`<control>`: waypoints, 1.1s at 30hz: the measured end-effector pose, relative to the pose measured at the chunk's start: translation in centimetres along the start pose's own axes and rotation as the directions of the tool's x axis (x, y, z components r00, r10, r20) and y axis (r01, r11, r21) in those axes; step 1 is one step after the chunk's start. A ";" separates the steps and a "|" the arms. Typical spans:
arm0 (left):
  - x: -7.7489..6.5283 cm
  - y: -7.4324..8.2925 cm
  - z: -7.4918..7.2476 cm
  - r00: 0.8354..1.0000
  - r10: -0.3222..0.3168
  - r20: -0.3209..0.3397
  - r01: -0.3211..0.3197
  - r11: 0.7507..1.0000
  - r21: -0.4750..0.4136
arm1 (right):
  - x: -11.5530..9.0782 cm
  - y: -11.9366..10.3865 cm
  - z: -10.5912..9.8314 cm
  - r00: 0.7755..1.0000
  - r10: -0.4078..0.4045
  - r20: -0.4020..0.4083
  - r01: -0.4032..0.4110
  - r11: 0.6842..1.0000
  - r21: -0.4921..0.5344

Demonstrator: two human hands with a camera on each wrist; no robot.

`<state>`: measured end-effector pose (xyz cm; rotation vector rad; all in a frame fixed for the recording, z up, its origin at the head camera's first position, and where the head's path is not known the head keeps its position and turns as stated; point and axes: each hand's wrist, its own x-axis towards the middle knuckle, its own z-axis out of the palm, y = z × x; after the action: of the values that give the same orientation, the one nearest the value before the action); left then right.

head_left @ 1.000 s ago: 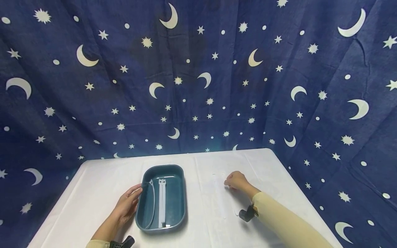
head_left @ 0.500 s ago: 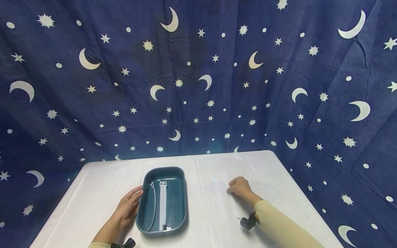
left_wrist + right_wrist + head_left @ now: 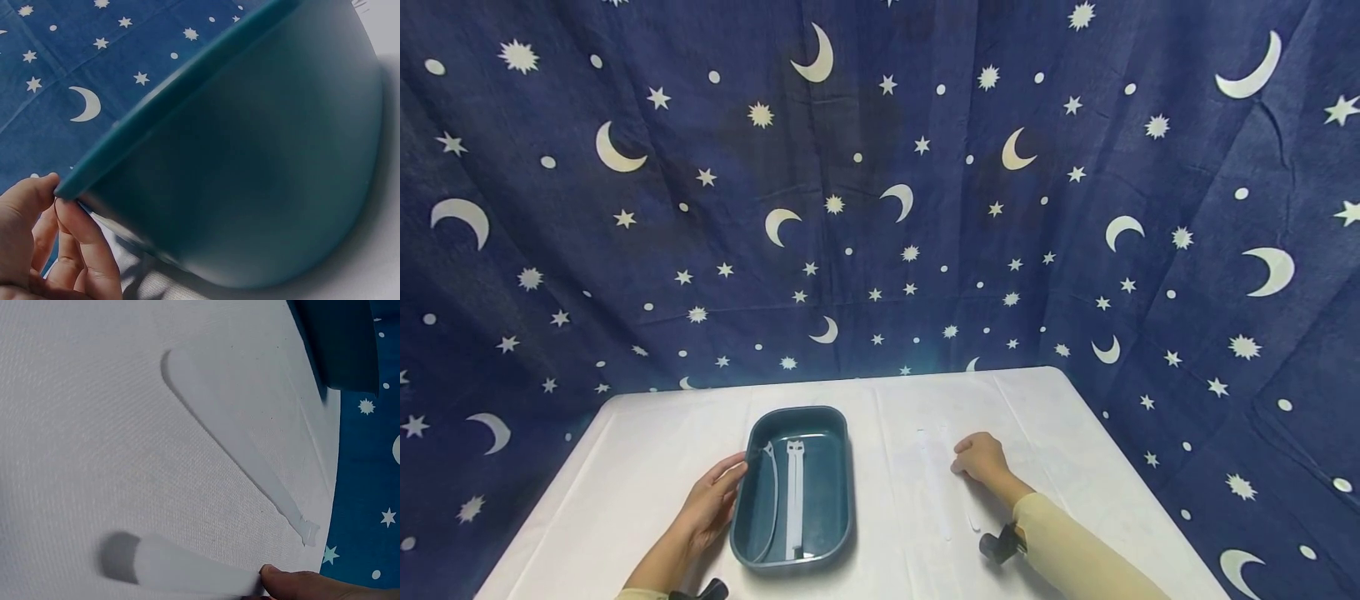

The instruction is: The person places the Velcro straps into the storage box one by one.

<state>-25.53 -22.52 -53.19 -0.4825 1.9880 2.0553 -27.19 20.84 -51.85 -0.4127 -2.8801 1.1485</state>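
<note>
My left hand pinches the left rim of a deep teal tray between thumb and fingers; in the left wrist view the tray's outer wall fills most of the picture. Inside the tray are flat white straps, with a notched, eared head at the far end, and one bowed strap leaning by the left side. To the right, my right hand pinches a white strap between thumb and fingers; its rounded end sits above its own shadow. Another white strap lies flat beside it, its notched head pointing away.
A white cloth covers the table, whose far edge meets a dark blue curtain with moons and stars. The curtain also runs along the right side. The tray stands left of the straps.
My right hand has shifted slightly right and towards me, with the near end of its strap now showing more. The left hand keeps its hold on the tray rim. The head view has tilted up a little.
</note>
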 end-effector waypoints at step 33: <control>-0.1 0.0 0.1 1.000 0.017 0.010 -0.017 1.000 -0.005 | 0.1 -0.2 0.1 1.000 0.018 0.004 -0.018 0.997 0.079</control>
<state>-25.44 -22.42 -53.10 -0.4576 1.9883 2.0692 -27.38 20.68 -51.78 -0.4354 -2.8279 1.2610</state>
